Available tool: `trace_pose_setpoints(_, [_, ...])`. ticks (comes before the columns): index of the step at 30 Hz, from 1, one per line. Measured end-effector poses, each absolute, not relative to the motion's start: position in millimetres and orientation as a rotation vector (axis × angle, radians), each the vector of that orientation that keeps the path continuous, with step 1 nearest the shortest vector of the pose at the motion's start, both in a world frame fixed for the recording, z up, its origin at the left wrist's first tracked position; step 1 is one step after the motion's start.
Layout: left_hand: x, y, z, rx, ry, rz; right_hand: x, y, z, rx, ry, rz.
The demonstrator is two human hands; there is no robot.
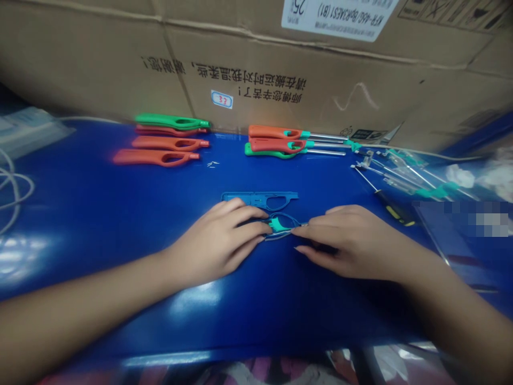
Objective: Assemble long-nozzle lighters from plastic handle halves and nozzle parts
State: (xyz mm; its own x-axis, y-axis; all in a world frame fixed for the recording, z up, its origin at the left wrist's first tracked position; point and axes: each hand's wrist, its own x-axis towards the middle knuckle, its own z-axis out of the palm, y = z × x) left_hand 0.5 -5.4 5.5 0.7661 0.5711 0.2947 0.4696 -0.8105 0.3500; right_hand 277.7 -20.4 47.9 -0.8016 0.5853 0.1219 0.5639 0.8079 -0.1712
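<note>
A blue lighter-shaped half shell [286, 216] with a teal trigger piece [277, 225] lies on the blue table between my hands. My left hand [226, 232] covers its left part, fingers closed on it. My right hand [348, 240] pinches the right end, where a thin metal piece runs along the shell; the fingertips partly hide it. Just beyond, a second blue half shell [258, 200] lies flat, its hollow inside facing up, near the knuckles of my left hand.
Orange and green handles [154, 156] lie at the back left, lighters with metal tubes [276, 145] at back centre. A screwdriver [395, 208], rods with teal parts [425, 179] and a clear-edged sheet [460, 246] are right. A cardboard box [120, 53] stands behind; white cable [14, 187] left.
</note>
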Motion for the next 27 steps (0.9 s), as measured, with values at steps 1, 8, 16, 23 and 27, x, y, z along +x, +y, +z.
trace_pose_setpoints(1, [0, -5, 6, 2.703, 0.815, 0.574, 278, -20, 48, -0.913, -2.826, 0.197])
trace_pose_setpoints(8, [0, -4, 4, 2.701, 0.806, 0.590, 276, -21, 47, -0.893, -2.809, 0.200])
trace_pose_setpoints(16, [1, -5, 5, 2.691, 0.798, 0.601, 275, -20, 48, -0.927, -2.824, 0.237])
trace_pose_setpoints(23, [1, -4, 5, 2.664, 0.814, 0.641, 276, -16, 46, -0.931, -2.778, 0.258])
trace_pose_setpoints(27, [0, -5, 4, 2.673, 0.821, 0.640, 283, -10, 49, -1.059, -2.622, 0.160])
